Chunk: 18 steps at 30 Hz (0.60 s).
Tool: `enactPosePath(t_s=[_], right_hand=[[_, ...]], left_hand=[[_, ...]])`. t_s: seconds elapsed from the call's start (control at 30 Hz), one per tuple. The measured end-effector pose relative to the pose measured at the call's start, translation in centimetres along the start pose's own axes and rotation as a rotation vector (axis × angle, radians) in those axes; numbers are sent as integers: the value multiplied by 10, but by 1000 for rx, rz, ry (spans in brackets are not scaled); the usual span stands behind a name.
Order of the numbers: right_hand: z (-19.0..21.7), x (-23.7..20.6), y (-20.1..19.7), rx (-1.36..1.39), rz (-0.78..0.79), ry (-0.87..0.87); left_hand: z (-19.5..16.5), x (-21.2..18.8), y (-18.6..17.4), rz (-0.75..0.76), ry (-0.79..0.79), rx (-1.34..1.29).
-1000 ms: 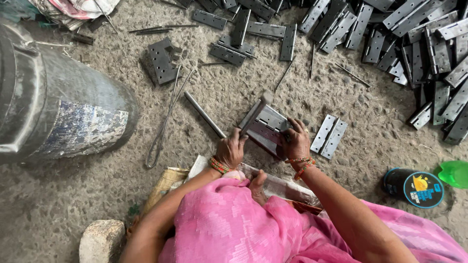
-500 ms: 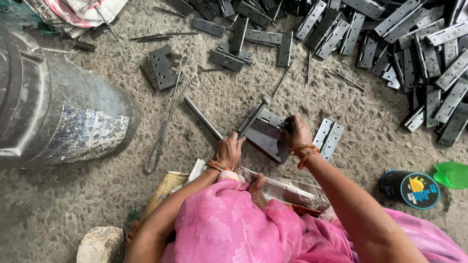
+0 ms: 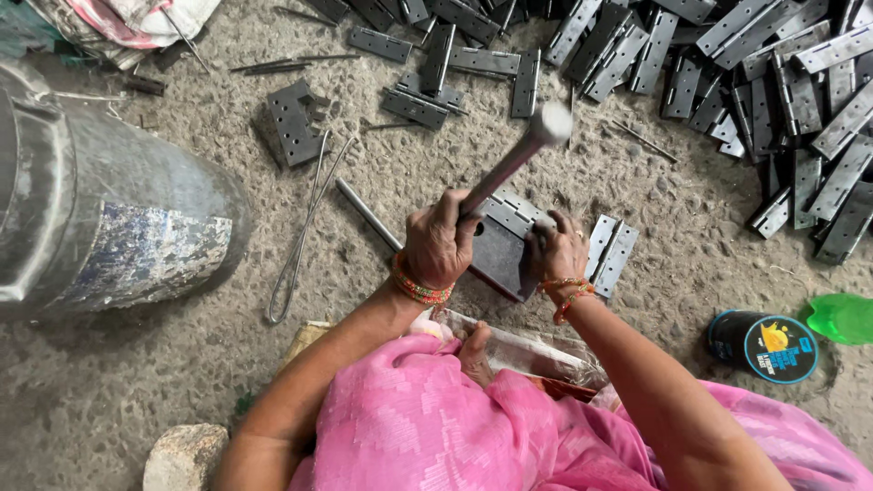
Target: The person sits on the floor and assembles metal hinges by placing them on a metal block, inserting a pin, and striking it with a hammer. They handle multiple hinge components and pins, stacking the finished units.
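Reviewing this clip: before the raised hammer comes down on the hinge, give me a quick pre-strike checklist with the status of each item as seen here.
1. Hammer grip: left hand wraps the hammer handle, head raised. Ok.
2. Workpiece held: right hand rests on the hinge over the dark block. Ok.
3. Fingers out of the strike zone: the right hand's fingers sit right beside the hinge. Not ok.
4. Hinge pin seated: hidden by the hands. Cannot tell.
5. Loose rod lies beside the block, touching or apart unclear. Cannot tell.
6. Finished hinge pair lies apart to the side. Ok.
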State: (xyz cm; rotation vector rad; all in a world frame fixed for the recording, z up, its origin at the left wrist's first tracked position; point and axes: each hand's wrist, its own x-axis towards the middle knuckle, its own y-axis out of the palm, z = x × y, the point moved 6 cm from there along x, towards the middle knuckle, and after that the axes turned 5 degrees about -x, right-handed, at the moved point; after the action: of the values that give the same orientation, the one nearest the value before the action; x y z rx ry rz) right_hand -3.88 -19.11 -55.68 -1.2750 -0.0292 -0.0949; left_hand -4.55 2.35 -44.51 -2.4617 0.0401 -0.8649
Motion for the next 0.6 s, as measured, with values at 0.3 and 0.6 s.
enactPosePath(t_s=[0.3, 0.6], right_hand=[[12, 0, -5, -57, 221, -74], [8, 9, -5, -22, 163, -108]], left_hand=[[66, -39, 34, 566, -453, 524], [91, -44, 54, 630, -535, 466]])
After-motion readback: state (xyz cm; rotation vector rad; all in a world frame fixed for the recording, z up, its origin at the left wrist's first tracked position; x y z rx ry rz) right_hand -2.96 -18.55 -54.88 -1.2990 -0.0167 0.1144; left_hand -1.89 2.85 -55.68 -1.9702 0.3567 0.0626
